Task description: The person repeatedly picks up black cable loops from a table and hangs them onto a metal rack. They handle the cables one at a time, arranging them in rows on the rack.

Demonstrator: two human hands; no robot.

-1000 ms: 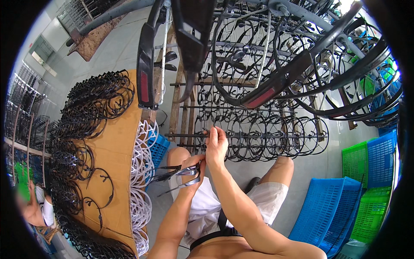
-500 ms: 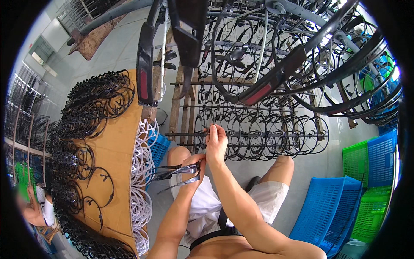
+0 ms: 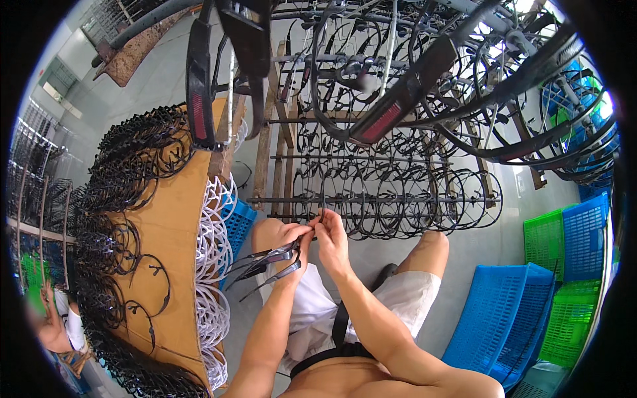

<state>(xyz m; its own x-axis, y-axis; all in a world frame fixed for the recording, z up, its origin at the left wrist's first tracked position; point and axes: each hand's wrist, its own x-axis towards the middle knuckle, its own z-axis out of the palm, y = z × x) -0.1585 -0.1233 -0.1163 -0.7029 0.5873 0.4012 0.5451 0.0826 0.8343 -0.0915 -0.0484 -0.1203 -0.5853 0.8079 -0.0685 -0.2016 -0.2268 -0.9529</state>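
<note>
My left hand point(image 3: 295, 239) is closed around several black curved plastic bands point(image 3: 271, 259), whose ends stick out to the left over my thigh. Right beside it, my right hand point(image 3: 330, 240) has its thumb and fingers pinched together, the fingertips of both hands meeting. Whatever small piece sits in that pinch is too small to make out. Just beyond my fingertips is a rack point(image 3: 391, 199) with rows of thin dark hoops on horizontal bars.
Large black bands with red patches point(image 3: 388, 119) hang close overhead. To my left, a cardboard-topped surface point(image 3: 176, 265) carries piles of black bands point(image 3: 126, 152) and white hoops point(image 3: 212, 305). Blue point(image 3: 484, 318) and green baskets point(image 3: 570, 318) stand at right. Another person point(image 3: 56, 325) sits far left.
My right hand has drawn back from the rack and lowered to my left hand's fingertips. My left hand has shifted slightly up and left, still holding the bands. The view has moved slightly.
</note>
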